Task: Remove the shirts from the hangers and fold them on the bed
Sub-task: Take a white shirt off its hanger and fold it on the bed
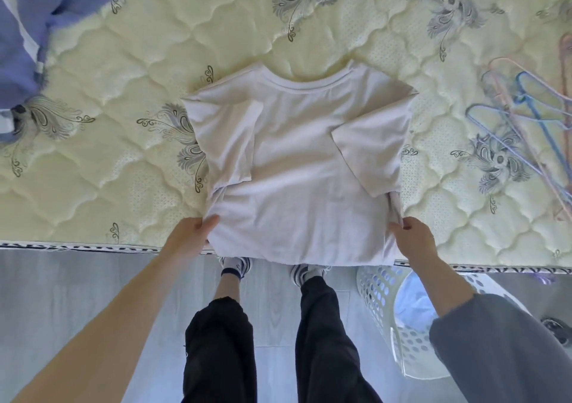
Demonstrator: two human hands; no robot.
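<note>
From the head camera: a soft white cotton T-shirt (297, 167) lying flat on the pale yellow quilted bed (130, 62), neck far away, both short sleeves already folded in over the middle. Bottom edge right at the near side of the bed, hanging a tiny bit over.

Left hand (193, 235) pinching the bottom left corner, fingers closed on the cloth. Right hand (410, 237) pinching the bottom right corner the same way.

Looks light, thin and floppy. No stiffness at all, so likely to sag in the middle if lifted. Best held at the two bottom corners, just like now, then brought up toward the neck.

A bunch of thin blue and pink wire hangers (526, 124) lying well off to the right, partly cut off at the edge. White plastic basket with holes (380, 303) on the floor, half hidden behind the right arm. Hard to tell what is inside. Purple blanket (28, 37) cut off at the top left.
</note>
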